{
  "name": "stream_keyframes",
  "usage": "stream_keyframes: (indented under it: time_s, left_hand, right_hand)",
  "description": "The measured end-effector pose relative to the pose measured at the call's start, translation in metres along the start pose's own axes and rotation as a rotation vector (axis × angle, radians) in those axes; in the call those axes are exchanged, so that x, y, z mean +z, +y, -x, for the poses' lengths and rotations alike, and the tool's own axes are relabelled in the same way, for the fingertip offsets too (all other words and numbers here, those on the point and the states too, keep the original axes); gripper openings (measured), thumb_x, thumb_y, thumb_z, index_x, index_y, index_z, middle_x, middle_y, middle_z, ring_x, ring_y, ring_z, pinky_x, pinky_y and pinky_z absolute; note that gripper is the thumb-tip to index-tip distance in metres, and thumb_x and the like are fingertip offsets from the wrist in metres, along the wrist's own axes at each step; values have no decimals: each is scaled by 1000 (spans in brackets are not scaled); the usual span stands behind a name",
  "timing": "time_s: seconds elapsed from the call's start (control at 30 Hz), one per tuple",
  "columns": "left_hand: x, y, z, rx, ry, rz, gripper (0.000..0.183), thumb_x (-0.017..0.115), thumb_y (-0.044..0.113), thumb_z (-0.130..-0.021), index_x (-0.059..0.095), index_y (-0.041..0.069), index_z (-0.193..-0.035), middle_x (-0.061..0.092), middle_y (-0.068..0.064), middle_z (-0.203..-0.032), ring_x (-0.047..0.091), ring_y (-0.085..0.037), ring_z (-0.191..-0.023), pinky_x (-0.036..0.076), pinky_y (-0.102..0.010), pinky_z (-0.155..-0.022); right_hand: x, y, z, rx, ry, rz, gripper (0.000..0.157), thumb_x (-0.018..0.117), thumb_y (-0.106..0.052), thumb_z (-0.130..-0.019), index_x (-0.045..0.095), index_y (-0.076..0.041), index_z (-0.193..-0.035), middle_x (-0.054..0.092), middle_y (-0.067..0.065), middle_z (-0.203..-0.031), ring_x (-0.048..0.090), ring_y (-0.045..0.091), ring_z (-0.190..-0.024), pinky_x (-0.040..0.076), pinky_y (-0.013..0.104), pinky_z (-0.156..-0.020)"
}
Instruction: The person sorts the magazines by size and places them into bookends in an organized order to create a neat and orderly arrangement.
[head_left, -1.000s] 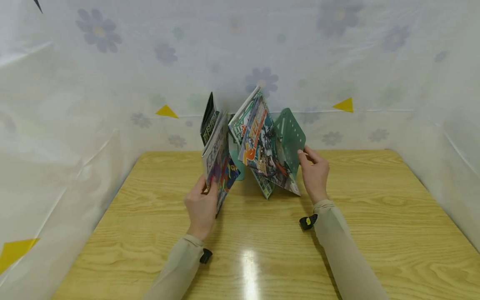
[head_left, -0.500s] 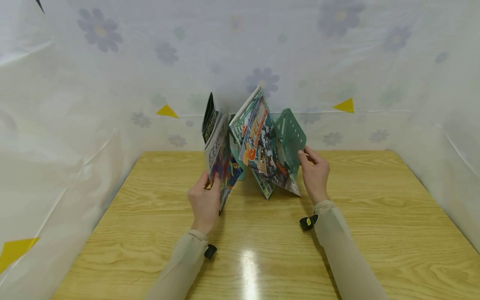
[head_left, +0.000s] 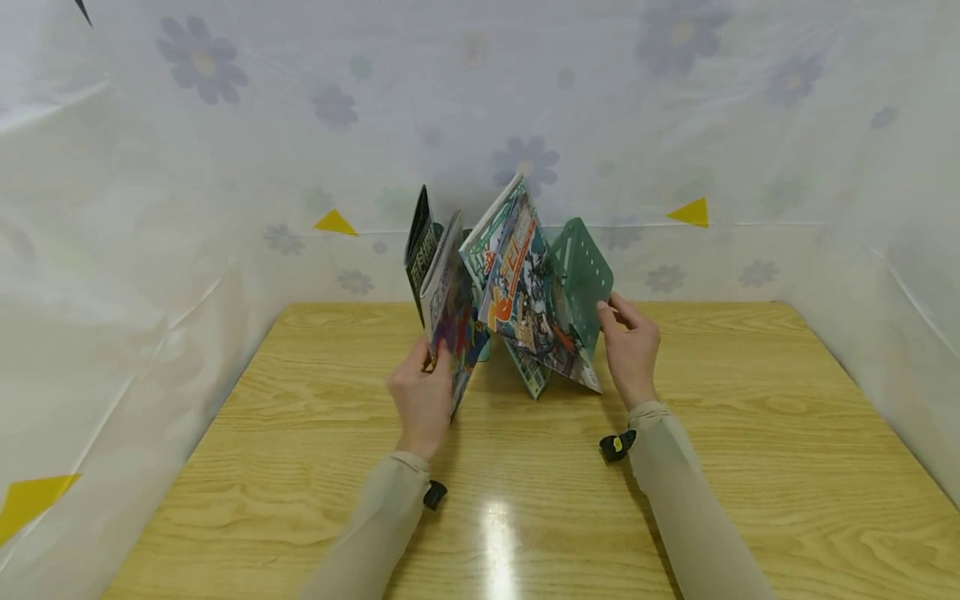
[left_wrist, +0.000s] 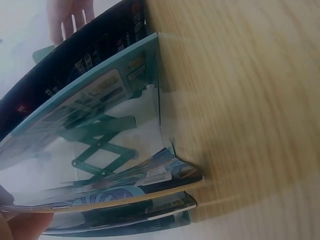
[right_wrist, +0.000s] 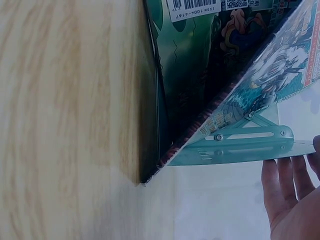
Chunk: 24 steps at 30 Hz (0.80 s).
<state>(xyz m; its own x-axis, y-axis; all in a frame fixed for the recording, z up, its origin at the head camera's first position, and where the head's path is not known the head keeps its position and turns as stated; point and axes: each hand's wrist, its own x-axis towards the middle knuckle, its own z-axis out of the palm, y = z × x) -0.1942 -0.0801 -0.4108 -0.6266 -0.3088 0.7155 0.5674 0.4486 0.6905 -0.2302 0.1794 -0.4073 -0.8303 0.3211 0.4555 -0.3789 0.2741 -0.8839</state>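
Observation:
Near the middle of the table stands a green expanding bookend [head_left: 588, 271] with perforated end plates and a scissor lattice [left_wrist: 102, 150]. My left hand [head_left: 422, 404] pinches the near edge of a thin colourful magazine [head_left: 456, 321], which stands tilted at the left. Just behind it is a dark magazine [head_left: 420, 242]. With thumb and fingers, my right hand [head_left: 632, 350] holds the outer edge of the bookend's right plate, seen also in the right wrist view. Between the hands, a magazine with orange lettering [head_left: 521, 283] leans beside a green-and-white one [head_left: 491, 229].
The wooden table [head_left: 675, 483] extends in front and to both sides. A white flowered sheet [head_left: 420, 100] hangs behind and around it. Yellow triangles [head_left: 690, 213] mark the sheet. Each sleeved wrist wears a black strap [head_left: 617, 446].
My left hand has moved right and slightly away from me, carrying the colourful magazine closer to the leaning ones. The right hand and bookend plate stay nearly still.

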Motion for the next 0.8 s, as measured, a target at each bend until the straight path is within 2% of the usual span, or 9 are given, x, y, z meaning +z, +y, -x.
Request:
stream_keyframes:
  time_s: [0.17, 0.4, 0.53, 0.8]
  left_hand:
    - [5, 2, 0, -54, -3, 28, 20, 63, 5, -94, 74, 0, -110, 73, -18, -98, 73, -27, -79, 59, -28, -59]
    - [10, 1, -2, -50, 8, -9, 20, 62, 7, -95, 74, 1, -111, 74, -14, -97, 72, -17, -77, 59, -28, -59]
    - [13, 0, -3, -55, 23, -9, 25, 62, 8, -96, 72, 4, -118, 73, -14, -102, 72, -17, -83, 59, -29, -62]
    - [20, -5, -5, 4, 66, -48, 33, 63, 5, -95, 67, 9, -128, 71, -12, -111, 71, -17, -91, 60, -32, -68]
  right_hand:
    - [0, 0, 1, -12, 2, 1, 38, 59, -18, -101, 59, -3, -136, 61, 16, -131, 58, 29, -105, 49, 17, -71]
    - [0, -1, 1, -15, 9, -1, 38, 59, -18, -101, 59, -3, -135, 61, 16, -130, 58, 30, -106, 48, 16, -71]
    - [-1, -1, 0, -7, 7, -3, 38, 59, -18, -101, 59, -4, -136, 61, 15, -131, 58, 28, -106, 48, 16, -70]
    - [-1, 1, 0, -9, -5, -9, 38, 59, -18, -100, 59, -4, -135, 61, 15, -131, 58, 28, -105, 49, 16, -71]
